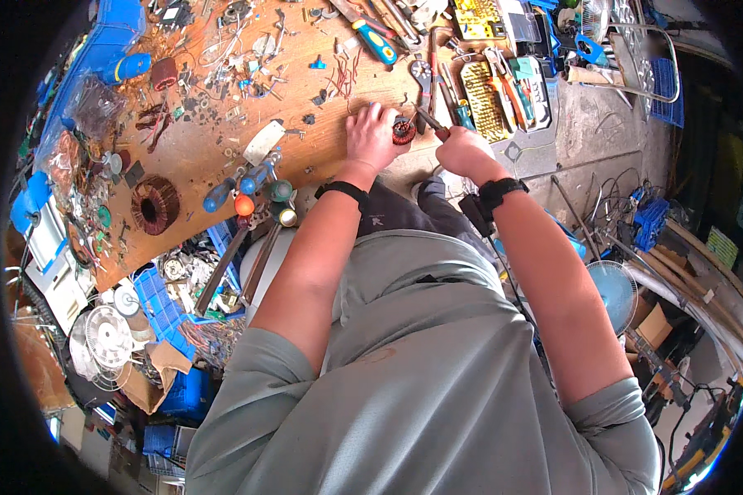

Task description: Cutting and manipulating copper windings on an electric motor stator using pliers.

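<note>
At the table's near edge, my left hand is closed round the side of a small copper-wound motor coil and steadies it on the wood. My right hand grips a screwdriver-like tool with a dark red handle. Its metal shaft points up and left, with the end close to the coil's far right edge; I cannot tell whether they touch. A wrench lies just beyond the coil. Short red wire pieces are scattered to the left of it.
A larger copper-wound ring sits at the table's left. Several screwdrivers stand at the near edge beside my left forearm. Yellow bit sets and orange-handled pliers lie to the right. Fans and blue crates crowd the floor.
</note>
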The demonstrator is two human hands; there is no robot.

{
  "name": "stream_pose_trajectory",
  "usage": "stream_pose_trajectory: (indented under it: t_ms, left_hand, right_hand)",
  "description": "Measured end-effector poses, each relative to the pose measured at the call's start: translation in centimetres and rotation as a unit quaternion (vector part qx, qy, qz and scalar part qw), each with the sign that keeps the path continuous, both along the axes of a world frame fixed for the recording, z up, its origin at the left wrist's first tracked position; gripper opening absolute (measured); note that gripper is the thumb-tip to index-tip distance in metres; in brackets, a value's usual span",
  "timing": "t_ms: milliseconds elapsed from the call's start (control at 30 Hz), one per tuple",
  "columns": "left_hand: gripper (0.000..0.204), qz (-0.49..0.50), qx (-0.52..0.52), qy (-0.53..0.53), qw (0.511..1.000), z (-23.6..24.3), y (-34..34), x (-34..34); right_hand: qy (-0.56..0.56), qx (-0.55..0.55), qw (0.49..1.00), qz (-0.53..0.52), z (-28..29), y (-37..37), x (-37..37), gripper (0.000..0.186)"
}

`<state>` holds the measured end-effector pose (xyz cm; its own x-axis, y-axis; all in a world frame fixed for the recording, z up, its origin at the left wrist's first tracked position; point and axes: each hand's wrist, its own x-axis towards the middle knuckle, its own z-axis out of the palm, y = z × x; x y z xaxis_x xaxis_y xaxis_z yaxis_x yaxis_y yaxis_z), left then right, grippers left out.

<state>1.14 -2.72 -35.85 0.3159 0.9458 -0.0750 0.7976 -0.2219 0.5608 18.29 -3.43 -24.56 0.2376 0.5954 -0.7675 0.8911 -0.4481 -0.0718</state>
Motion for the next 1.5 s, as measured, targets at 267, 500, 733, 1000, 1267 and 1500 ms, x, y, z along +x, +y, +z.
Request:
stream_pose_trajectory:
  t_ms: [267, 500, 733, 1000, 1267, 1500]
  left_hand:
    - [0.05, 0.014, 0.007, -0.021, 1.0, -0.3, -0.3, -0.1]
    - [0.05, 0.002, 0.008, -0.013, 1.0, -0.3, 0.0, -0.1]
    - [0.047, -0.007, 0.016, -0.024, 1.0, 0.7, 0.4, 0.2]
    - [0.056, 0.01, -0.172, -0.052, 0.984, 3.0, 2.0, -0.6]
    - [0.056, 0.029, -0.197, -0.112, 0.974, 12.9, 2.5, -0.8]
    - [0.052, 0.032, 0.034, -0.026, 0.999, 23.5, 1.2, 0.2]
  right_hand:
    - [-0.032, 0.097, 0.995, 0.017, 1.8, -5.8, -0.9, 0.024]
    - [-0.079, 0.064, 0.99, 0.097, 2.0, -3.8, 0.0, 0.026]
    - [-0.066, 0.041, 0.991, 0.106, 0.3, -4.8, 2.7, 0.037]
    - [0.067, -0.009, 0.998, 0.015, 3.9, -7.7, 8.3, 0.04]
    - [0.008, 0.214, 0.973, 0.088, 10.4, -6.6, 6.3, 0.038]
    - [0.065, 0.332, 0.93, 0.143, 15.7, -4.4, 4.9, 0.036]
